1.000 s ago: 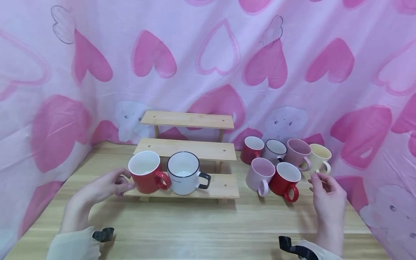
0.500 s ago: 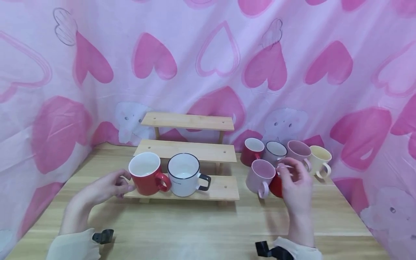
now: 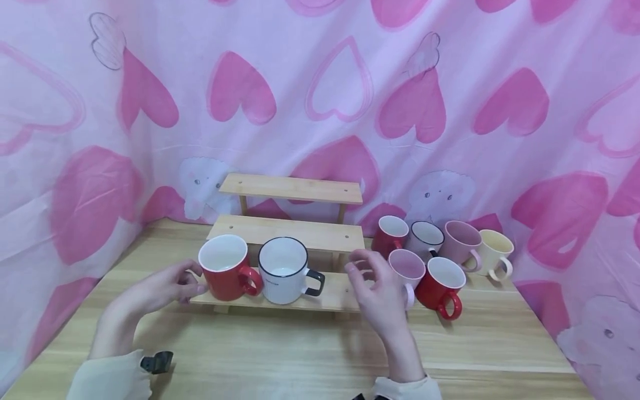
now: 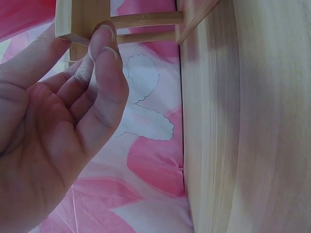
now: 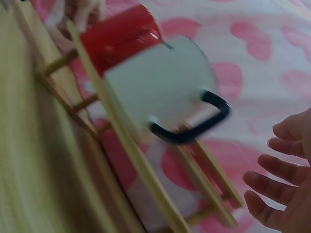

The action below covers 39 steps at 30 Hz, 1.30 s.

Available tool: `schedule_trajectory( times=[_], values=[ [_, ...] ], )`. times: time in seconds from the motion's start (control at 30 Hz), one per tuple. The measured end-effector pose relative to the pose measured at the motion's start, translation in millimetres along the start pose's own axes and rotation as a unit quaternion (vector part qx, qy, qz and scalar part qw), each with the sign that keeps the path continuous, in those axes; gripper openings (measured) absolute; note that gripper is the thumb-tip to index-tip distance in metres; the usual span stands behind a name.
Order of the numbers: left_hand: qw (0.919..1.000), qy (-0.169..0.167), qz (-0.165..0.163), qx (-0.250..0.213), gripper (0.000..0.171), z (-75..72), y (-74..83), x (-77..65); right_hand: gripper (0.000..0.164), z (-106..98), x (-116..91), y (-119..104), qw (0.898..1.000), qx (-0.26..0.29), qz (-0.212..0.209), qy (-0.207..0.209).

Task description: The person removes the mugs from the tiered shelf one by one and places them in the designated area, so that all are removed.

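Observation:
My left hand (image 3: 160,290) pinches the left end of the bottom board of a three-step wooden shelf (image 3: 290,232); the left wrist view shows its thumb and fingers at the board end (image 4: 90,22). On that board stand a red mug (image 3: 222,278) and, to its right, a white mug (image 3: 282,280) with black rim and handle. Both handles point right. My right hand (image 3: 382,297), fingers loosely bent and holding nothing, hovers by the board's right end and partly covers a light pink mug (image 3: 407,266). In the right wrist view its fingers are apart from the white mug (image 5: 165,82).
Right of the shelf, another red mug (image 3: 440,283) stands in front. Behind it are a red mug (image 3: 392,233), a white black-rimmed mug (image 3: 425,239), a pink mug (image 3: 460,241) and a cream mug (image 3: 492,253). A heart-patterned pink cloth (image 3: 240,89) hangs behind the wooden table (image 3: 260,350).
My right hand has moved left from beside the front red mug, across it and the light pink mug, to the shelf's right end. The left hand stays at the shelf.

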State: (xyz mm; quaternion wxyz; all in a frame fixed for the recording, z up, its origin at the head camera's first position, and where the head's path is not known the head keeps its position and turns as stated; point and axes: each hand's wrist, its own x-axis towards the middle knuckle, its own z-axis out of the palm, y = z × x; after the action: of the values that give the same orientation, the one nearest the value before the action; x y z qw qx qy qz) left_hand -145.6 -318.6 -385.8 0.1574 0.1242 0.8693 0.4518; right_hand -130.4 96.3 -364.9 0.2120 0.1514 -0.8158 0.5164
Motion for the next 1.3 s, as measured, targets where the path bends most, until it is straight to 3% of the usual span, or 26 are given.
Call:
schedule_trajectory(
  times=[0.1, 0.27, 0.47, 0.77, 0.97, 1.3],
  values=[
    [1.0000, 0.001, -0.003, 0.001, 0.041, -0.4, 1.5, 0.7, 0.019, 11, -1, -4, 1.000, 0.005, -0.017, -0.024],
    [1.0000, -0.002, -0.004, -0.001, 0.041, -0.2, 1.7, -0.4, 0.017, 21, -4, -9, 0.998, 0.012, -0.009, -0.056],
    [0.9999, 0.006, 0.012, -0.003, 0.040, -1.3, 6.2, 5.3, 0.016, 26, -2, -12, 0.997, 0.010, -0.009, -0.070],
    [0.9999, 0.004, 0.000, 0.012, 0.040, -6.3, 9.2, 2.6, 0.019, 41, -6, -15, 0.994, 0.048, -0.012, -0.097],
    [0.9999, 0.007, -0.011, 0.009, 0.042, -5.8, 5.6, 1.0, 0.016, 47, -6, -5, 0.993, 0.020, -0.002, -0.116],
    [0.9998, 0.002, 0.015, -0.013, 0.038, 0.3, -3.4, 2.8, 0.003, 46, -10, 0, 0.992, -0.002, 0.016, -0.122]
  ],
)
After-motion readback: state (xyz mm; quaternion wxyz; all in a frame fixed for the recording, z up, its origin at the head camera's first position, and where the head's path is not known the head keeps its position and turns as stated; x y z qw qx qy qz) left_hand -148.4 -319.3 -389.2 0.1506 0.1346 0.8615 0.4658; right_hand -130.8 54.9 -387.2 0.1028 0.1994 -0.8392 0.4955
